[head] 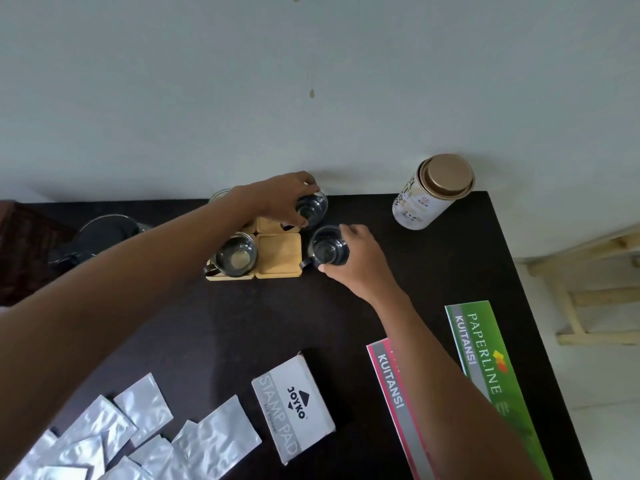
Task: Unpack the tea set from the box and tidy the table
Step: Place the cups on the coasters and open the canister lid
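Clear glass teacups (329, 250) (311, 206) are gripped by right hand (356, 261) and left hand (277, 199); could get clinked together, being so close.

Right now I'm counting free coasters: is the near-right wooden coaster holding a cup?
No, the near-right coaster is bare; the right hand holds a glass cup beside it.
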